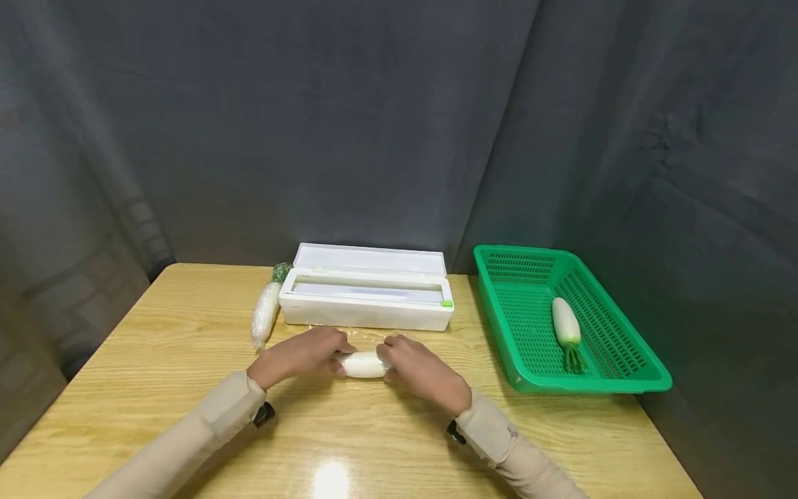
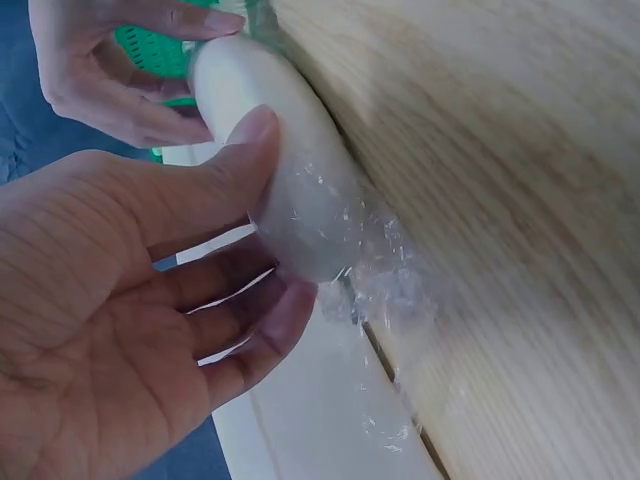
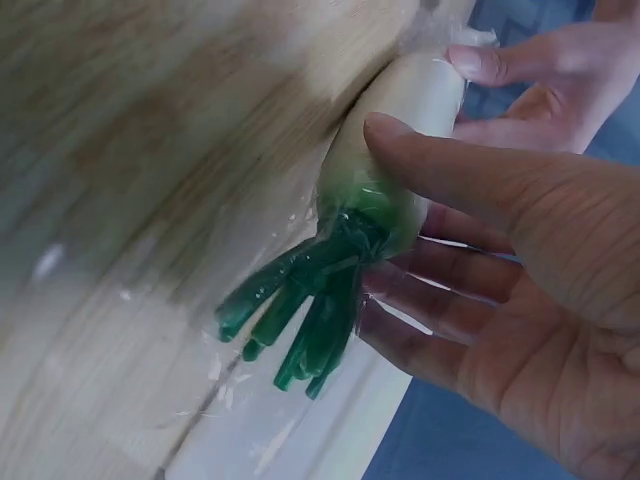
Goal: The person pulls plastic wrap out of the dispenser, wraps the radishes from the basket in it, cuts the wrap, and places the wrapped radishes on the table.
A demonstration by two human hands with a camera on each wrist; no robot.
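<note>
Radish, white-bodied (image 1: 364,364), lies crosswise just below the middle of the head view, between the left hand (image 1: 305,355) and the right hand (image 1: 424,367), with its bare middle showing in the gap between them. Both hands grasp it, one at each end. In the left wrist view, the left thumb presses on the pale body near the centre of the frame, while the fingers curl round its lower, rounded end. Clear cling film (image 2: 400,290) clings to that end and spreads crumpled toward the lower right. In the right wrist view, the right thumb rests along the body at upper centre, fingers curled behind the green shoulder; trimmed green stalks (image 3: 300,310) point to the lower left, past the fingertips, under film. Whether the radish touches the wooden table (image 1: 156,346) is hard to tell.

Just above the hands in the head view stands a white cling film dispenser (image 1: 366,317), lid raised. Left of it lies a film-wrapped radish (image 1: 266,313), leaves uppermost. At right, a green plastic basket (image 1: 499,326) holds another radish (image 1: 565,322), stalks downward. Dark curtain (image 1: 343,125) fills the upper frame.
</note>
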